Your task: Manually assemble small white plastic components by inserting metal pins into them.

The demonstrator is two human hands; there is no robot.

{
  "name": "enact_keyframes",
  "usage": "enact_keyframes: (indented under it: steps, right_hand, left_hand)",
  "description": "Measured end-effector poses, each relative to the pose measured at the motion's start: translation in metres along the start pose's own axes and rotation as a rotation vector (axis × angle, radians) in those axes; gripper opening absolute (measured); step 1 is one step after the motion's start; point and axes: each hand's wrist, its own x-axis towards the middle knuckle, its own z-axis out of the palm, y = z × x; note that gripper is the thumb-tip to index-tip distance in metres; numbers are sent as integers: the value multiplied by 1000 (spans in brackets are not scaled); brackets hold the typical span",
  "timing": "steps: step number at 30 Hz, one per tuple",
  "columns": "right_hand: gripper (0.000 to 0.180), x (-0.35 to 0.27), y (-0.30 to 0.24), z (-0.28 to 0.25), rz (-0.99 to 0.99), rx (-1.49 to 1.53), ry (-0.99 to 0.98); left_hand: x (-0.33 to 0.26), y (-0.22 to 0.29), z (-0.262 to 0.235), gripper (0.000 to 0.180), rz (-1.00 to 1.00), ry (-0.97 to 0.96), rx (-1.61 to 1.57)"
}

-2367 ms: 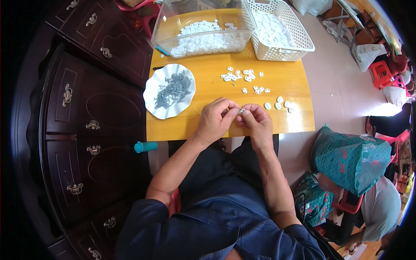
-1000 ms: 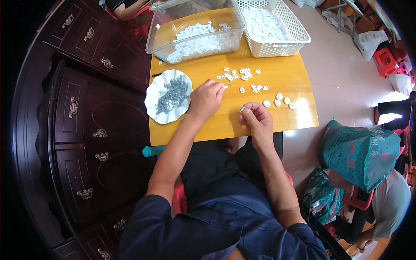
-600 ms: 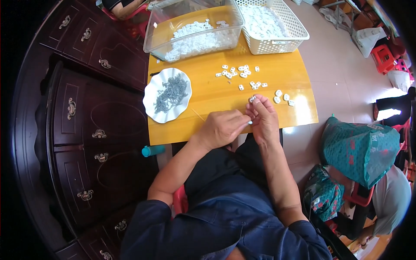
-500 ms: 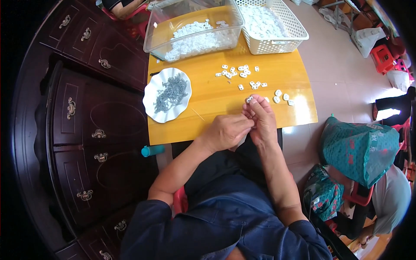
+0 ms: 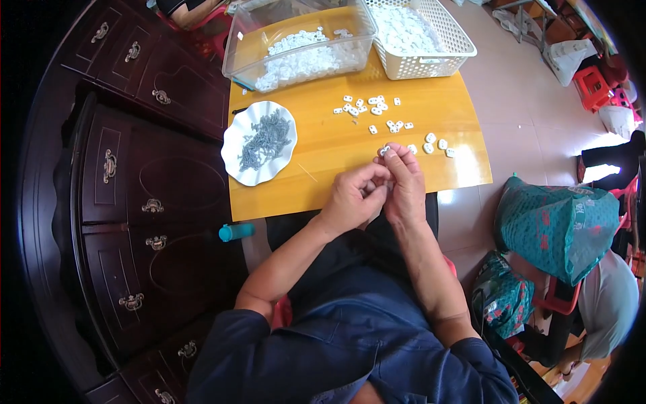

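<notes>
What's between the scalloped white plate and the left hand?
A thin pale stick lies on the yellow tabletop between the white plate and the left hand, as the head view shows.

Dark, glossy cabinet (image 5: pixel 176 172) with ornate metal handles (image 5: pixel 109 165), left | yellow-brown wooden tabletop (image 5: pixel 439 108), centre | pale pinkish tiled floor (image 5: pixel 496 101), right | red plastic stool (image 5: pixel 592 87), upper right | bright light reflected near the tabletop's right edge.

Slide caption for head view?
Right hand pinching a small white piece, left hand close by, scalloped plate of grey screw-like parts at left.
</notes>
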Motion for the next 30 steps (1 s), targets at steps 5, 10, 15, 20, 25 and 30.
enact_keyframes:
  steps: [5,10,15,20,25,30]
  right_hand:
    - [16,-1,-9,-7,-49,-160,-23]
    - [13,-7,-7,-8,-129,-382,-86]
    - [13,-9,-4,-7,-124,-438,-157]
    - [13,-9,-4,-8,-105,-452,-150]
    - [12,-8,-2,-10,-105,-457,-158]
    - [11,-7,-1,-10,-116,-473,-156]
  left_hand:
    - [8,10,-22,22,-28,81,-122]
    - [14,14,-33,23,10,162,-105]
    - [16,14,-37,20,3,176,-149]
    - [16,15,-42,17,-1,148,-95]
    - [17,15,-42,15,-4,143,-79]
    - [17,12,-43,18,-23,131,-47]
